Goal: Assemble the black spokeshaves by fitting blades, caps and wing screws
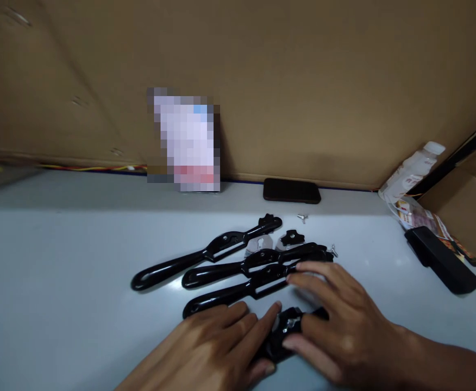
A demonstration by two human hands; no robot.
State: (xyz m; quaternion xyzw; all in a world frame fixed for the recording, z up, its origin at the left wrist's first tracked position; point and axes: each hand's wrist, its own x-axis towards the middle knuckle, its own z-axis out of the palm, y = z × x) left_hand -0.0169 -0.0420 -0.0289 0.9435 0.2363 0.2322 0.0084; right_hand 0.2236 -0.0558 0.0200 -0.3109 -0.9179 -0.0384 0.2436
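Pinching a small black part [287,326] near the table's [58,260] front edge, my right hand [344,331] grips it; my left hand [221,347] lies against it — clasped or not, I can't tell. I'd judge the right fingertips [300,267], touching the nearest black handle [217,297], could knock it aside. No writing readable — bottle [409,171] label blurred.

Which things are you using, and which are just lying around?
Being used: small black part touched by the left hand and right hand, black handles, blades, screws.
Just lying about: phone, bottle, black case.
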